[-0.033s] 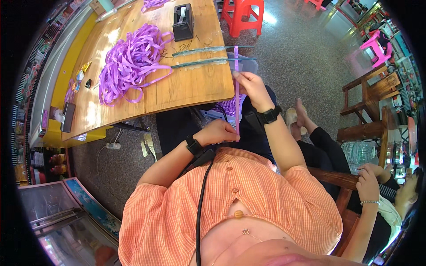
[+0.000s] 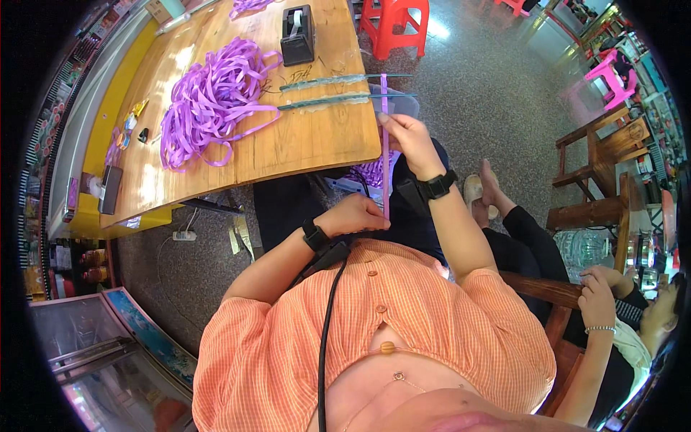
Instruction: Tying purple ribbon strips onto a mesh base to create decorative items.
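Note:
A narrow purple ribbon [image 2: 386, 169] runs down from two thin dark green rods [image 2: 324, 102] that jut past the table's right edge. Its upper end lies across the rods. My left hand [image 2: 358, 214] pinches the lower end close to my lap. Higher up, just beside the table corner, my right hand [image 2: 410, 138] closes its thumb and fingers on the same strip. Between the two hands the ribbon looks straight. On the table to the left lies a large loose heap of purple ribbon [image 2: 209, 104], one loop trailing toward the rods.
Clear tape fixes the rods to the wooden table [image 2: 309, 144]. Behind them stands a black tape dispenser [image 2: 297, 36]. Under the table corner, a container holds more purple ribbon [image 2: 371, 173]. A red stool [image 2: 394, 29] stands beyond; another person's arm [image 2: 594, 309] is at my right.

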Demonstrator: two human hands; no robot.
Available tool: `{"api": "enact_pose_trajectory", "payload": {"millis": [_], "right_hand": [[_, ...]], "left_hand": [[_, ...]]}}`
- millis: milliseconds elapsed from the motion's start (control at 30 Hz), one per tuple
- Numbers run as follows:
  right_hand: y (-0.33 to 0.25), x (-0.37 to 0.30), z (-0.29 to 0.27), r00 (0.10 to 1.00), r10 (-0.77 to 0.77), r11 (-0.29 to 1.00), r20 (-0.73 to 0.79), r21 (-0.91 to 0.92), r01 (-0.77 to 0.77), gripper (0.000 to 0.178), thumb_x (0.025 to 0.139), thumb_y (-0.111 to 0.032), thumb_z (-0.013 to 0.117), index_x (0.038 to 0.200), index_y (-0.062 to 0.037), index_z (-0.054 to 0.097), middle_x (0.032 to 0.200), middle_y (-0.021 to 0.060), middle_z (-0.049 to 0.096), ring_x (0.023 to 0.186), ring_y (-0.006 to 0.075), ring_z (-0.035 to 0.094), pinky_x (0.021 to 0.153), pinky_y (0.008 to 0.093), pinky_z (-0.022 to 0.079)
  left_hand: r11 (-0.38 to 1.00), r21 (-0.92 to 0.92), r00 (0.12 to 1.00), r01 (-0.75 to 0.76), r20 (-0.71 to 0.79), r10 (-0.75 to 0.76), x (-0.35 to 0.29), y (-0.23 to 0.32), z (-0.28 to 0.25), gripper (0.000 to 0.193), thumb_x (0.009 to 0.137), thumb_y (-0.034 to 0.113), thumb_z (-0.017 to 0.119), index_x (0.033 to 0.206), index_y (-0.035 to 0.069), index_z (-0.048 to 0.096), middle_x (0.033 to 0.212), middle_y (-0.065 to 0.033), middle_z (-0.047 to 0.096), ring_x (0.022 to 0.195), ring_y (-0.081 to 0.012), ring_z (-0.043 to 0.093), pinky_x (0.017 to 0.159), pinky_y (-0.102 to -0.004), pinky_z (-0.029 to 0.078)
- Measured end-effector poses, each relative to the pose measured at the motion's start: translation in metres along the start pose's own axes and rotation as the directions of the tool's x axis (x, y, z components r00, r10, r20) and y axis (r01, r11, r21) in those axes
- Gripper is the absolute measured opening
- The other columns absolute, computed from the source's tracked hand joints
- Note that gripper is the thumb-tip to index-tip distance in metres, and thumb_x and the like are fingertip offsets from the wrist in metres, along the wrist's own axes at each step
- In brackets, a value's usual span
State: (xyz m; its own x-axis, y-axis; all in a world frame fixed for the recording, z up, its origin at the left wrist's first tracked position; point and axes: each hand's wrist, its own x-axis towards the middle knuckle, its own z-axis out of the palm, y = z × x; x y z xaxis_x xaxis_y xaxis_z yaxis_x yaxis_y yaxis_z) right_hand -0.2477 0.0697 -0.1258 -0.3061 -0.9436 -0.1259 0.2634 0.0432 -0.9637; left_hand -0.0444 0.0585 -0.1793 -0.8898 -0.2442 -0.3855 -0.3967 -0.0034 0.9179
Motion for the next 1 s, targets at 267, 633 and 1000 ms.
{"api": "enact_pose_trajectory", "payload": {"millis": [267, 633, 1000], "right_hand": [[-0.004, 0.004, 0.0, 1.0, 0.027, 1.0, 0.003, 0.007, -0.027, 0.026, 0.097, -0.026, 0.064, 0.104, -0.0012, 0.068, 0.087, 0.0047, 0.07, 0.074, 0.0123, 0.067, 0.068, 0.0252, 0.053], [-0.019, -0.006, 0.001, 1.0, 0.006, 0.999, -0.029, -0.037, -0.007, 0.023, 0.095, -0.024, 0.065, 0.099, -0.0024, 0.071, 0.081, 0.005, 0.071, 0.068, 0.0103, 0.063, 0.062, 0.023, 0.048], [-0.038, -0.015, -0.014, 1.0, -0.014, 0.994, 0.004, -0.105, 0.014, 0.029, 0.096, -0.029, 0.064, 0.103, -0.0019, 0.07, 0.081, 0.0044, 0.07, 0.069, 0.0097, 0.064, 0.065, 0.0232, 0.051]], "left_hand": [[0.999, -0.031, 0.998, 0.037, 0.056, -0.035, 0.001, 0.007, 0.004, 0.028, 0.082, 0.027, 0.077, 0.085, 0.0, 0.075, 0.071, -0.0038, 0.069, 0.064, -0.0102, 0.062, 0.061, -0.0257, 0.05], [0.972, 0.191, 0.977, -0.138, 0.185, 0.102, -0.03, 0.065, 0.001, 0.026, 0.084, 0.024, 0.077, 0.088, -0.001, 0.074, 0.075, -0.0054, 0.07, 0.069, -0.0092, 0.062, 0.065, -0.0264, 0.048], [0.988, 0.009, 0.969, -0.155, 0.198, 0.15, -0.059, 0.113, 0.005, 0.018, 0.086, 0.017, 0.076, 0.086, -0.001, 0.073, 0.073, -0.0005, 0.067, 0.068, -0.0055, 0.058, 0.063, -0.0235, 0.046]]}}
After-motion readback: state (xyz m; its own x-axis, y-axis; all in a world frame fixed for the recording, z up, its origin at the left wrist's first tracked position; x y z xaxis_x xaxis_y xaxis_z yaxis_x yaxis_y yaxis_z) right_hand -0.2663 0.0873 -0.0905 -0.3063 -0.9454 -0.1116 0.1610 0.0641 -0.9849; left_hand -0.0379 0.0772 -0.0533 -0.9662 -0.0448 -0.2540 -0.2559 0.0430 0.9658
